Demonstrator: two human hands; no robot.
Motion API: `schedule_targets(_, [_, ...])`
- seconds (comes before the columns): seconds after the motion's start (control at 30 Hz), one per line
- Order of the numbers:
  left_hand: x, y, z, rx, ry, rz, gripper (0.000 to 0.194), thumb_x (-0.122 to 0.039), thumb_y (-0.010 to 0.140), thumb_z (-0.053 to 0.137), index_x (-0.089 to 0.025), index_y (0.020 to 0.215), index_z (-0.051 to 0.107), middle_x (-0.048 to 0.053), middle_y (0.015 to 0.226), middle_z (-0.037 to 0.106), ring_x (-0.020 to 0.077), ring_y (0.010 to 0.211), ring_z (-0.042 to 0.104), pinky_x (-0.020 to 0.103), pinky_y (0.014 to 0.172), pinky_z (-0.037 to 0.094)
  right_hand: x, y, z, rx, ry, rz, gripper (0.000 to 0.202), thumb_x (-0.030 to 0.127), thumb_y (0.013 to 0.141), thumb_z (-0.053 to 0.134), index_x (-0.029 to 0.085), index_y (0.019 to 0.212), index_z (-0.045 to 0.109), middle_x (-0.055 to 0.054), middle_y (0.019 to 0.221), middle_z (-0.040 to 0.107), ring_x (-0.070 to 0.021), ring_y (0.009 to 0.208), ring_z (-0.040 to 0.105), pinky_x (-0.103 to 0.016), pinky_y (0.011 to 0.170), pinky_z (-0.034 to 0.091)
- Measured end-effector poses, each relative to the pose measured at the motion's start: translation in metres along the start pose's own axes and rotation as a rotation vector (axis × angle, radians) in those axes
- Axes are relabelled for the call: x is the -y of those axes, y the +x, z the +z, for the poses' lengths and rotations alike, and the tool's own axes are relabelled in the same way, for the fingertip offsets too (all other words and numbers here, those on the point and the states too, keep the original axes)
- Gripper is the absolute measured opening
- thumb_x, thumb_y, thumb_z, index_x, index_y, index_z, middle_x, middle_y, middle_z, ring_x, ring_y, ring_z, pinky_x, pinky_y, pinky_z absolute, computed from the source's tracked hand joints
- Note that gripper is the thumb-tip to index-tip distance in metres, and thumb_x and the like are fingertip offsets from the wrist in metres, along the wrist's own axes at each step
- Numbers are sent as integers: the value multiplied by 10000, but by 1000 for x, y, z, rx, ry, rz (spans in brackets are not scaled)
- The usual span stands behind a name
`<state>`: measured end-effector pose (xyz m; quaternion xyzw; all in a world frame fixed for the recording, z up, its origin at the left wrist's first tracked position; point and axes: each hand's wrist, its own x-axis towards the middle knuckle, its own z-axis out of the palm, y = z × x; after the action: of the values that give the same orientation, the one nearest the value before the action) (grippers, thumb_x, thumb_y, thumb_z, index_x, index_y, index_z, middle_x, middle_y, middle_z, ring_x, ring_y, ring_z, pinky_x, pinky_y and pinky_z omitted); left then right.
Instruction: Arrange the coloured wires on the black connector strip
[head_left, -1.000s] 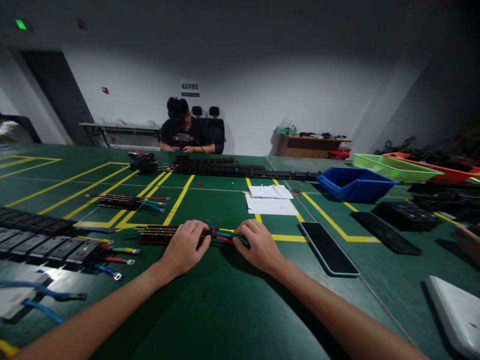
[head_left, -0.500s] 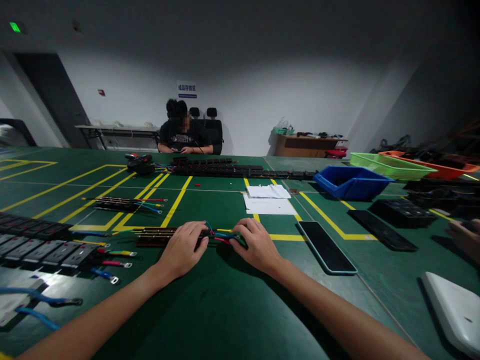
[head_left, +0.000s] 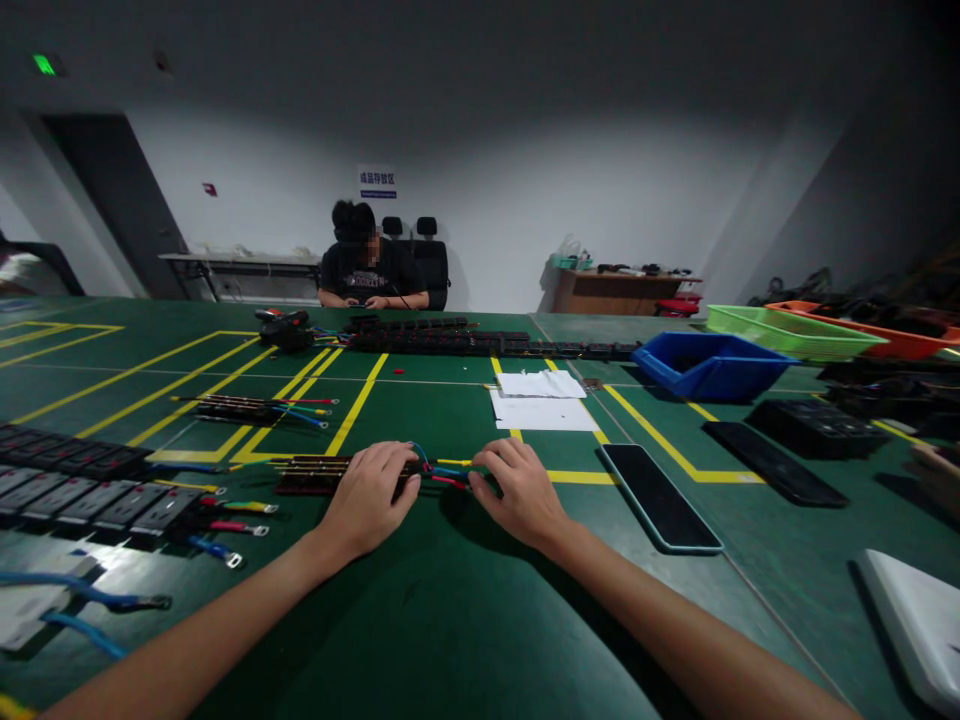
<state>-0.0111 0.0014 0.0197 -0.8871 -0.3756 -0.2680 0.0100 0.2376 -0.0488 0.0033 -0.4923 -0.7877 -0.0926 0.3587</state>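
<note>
A dark strip assembly (head_left: pixel 311 473) with long brass-coloured metal bars lies on the green table in front of me. My left hand (head_left: pixel 379 492) is closed around its right end, thumb on the near side and fingers over the top. From that end run blue, red and yellow wires (head_left: pixel 448 474) towards the right. My right hand (head_left: pixel 517 490) is closed at the tips of these wires, fingers bent and thumb underneath; the exact pinch point is hidden. A similar strip with wires (head_left: pixel 240 408) rests farther back on the left.
Black socket strips (head_left: pixel 97 505) with lugged wires lie at left. To the right are a phone (head_left: pixel 660 498), a white device (head_left: pixel 919 620), a blue bin (head_left: pixel 709 365) and a green basket (head_left: pixel 795 332). White papers (head_left: pixel 541 400) lie ahead. A person (head_left: pixel 371 265) sits across the table.
The view has shifted slightly. Both hands stay at the strip and its wires; the right-hand fingers have moved slightly towards the wire tips, leaving more wire in sight.
</note>
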Motion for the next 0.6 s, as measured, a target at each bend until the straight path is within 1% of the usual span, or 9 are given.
schedule_targets(0.13, [0,-1,1,-3,34,-12,268,-334,961,514,-190,1160,623,108,1249,658,276,1202,576,494,1042,441,1,1,-1,28,-39,11,130,291,968,559,205,1022,639,-86,1000,660,-240,930,556,-384,798,430])
schedule_targets(0.3, [2,-1,4,5,33,-10,295,-357,960,515,-195,1186,611,108,1263,656,279,1200,582,492,1035,446,3,2,-1,135,-23,15,167,347,995,530,223,1024,638,-62,906,686,-224,886,570,-364,792,419])
schedule_targets(0.37, [2,-1,4,21,28,-9,296,-362,961,515,-194,1185,611,108,1260,656,279,1195,584,489,1029,450,3,2,-1,157,-9,16,179,352,1002,514,220,1030,632,-55,891,685,-217,872,573,-359,789,421])
schedule_targets(0.43, [2,-1,3,37,22,-16,295,-362,968,506,-190,1184,608,108,1259,653,277,1195,582,486,1025,453,2,2,-1,133,-7,32,173,342,996,521,209,1039,624,-61,908,676,-219,875,570,-362,792,427])
schedule_targets(0.5, [2,-1,3,43,16,-24,289,-357,975,494,-188,1180,607,108,1251,653,274,1192,582,483,1021,455,1,2,-1,79,-5,40,151,314,987,531,202,1029,623,-74,942,661,-225,892,562,-367,795,435])
schedule_targets(0.6, [2,0,2,31,8,-23,275,-350,975,494,-187,1161,613,108,1227,660,271,1171,590,474,1003,465,0,0,-2,5,18,12,133,270,984,526,205,973,641,-90,1002,637,-227,921,558,-373,811,450])
